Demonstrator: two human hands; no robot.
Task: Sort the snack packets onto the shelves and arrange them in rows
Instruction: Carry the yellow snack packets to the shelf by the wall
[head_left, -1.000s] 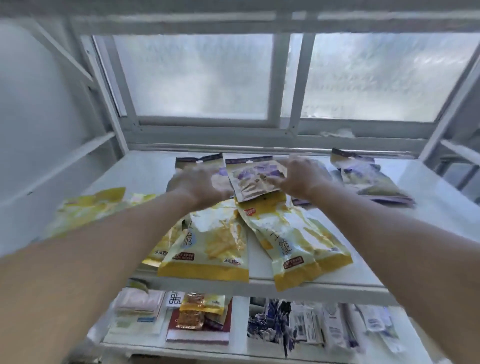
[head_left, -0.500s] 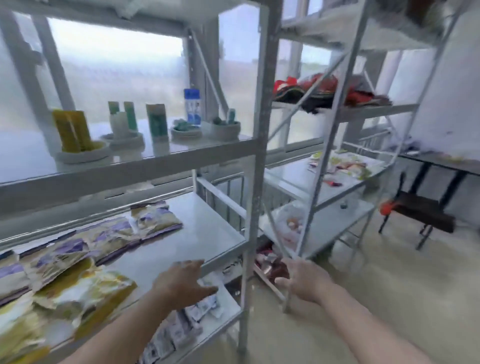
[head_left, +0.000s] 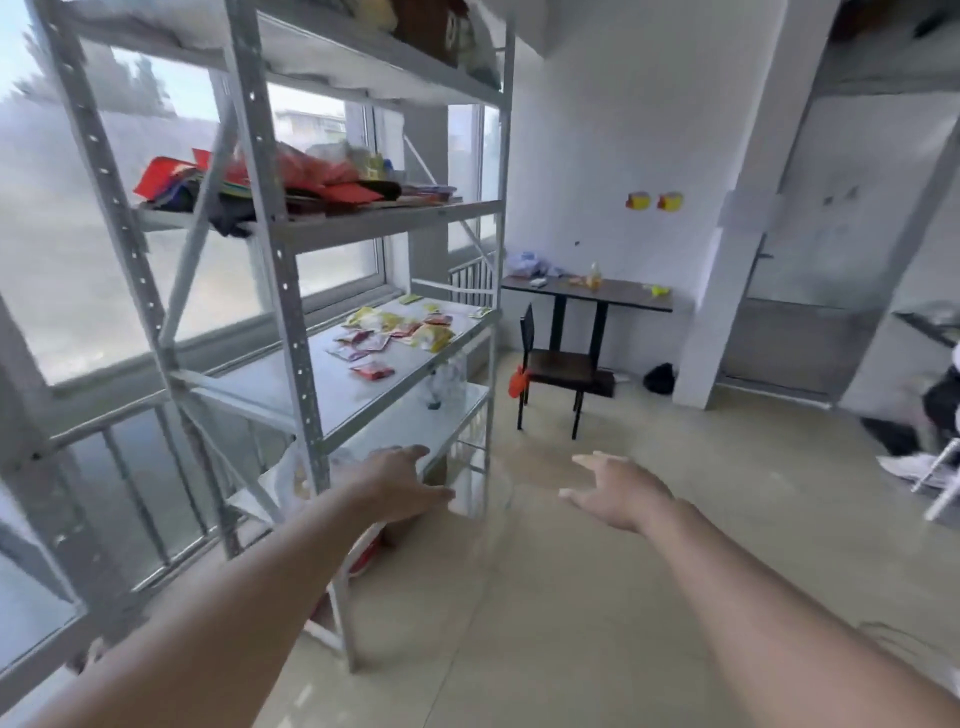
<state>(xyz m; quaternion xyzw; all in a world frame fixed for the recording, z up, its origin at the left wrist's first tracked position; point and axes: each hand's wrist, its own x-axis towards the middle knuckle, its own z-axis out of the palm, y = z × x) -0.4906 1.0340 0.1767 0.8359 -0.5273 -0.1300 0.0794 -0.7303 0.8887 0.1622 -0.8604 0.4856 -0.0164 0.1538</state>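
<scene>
Left grip (head_left: 400, 483) open, fingers spread, nothing held, out in front of the rack's lower shelf (head_left: 415, 421) at about 10 o'clock from frame centre. Right grip (head_left: 618, 488) equally open and bare, palm down over the floor (head_left: 597, 597) at about 2 o'clock from centre. Both arms stretched forward and apart, likely for balance or in readiness while heading toward the next batch; no contact with the rack visible, though motion blur leaves the left fingertips' clearance from the shelf edge unclear.

Packets (head_left: 400, 332) scattered on the middle shelf (head_left: 332, 395), up at 11 o'clock from the left grip and well apart from either one. Loose heap rather than rows: yellow ones toward the far end, red and pink ones nearer, a single red one lying alone closest to the near end. Flat, thin, probably crinkly and light, overlapping at odd angles, too small and blurred for labels. Near half of that shelf bare, presumably room for rows.

Upper shelf (head_left: 374, 223) piled with red and dark folded items, not snacks by the look of them. Tabletop (head_left: 587, 293) and chair (head_left: 558, 366) beyond at 1 o'clock, beside the wall.
</scene>
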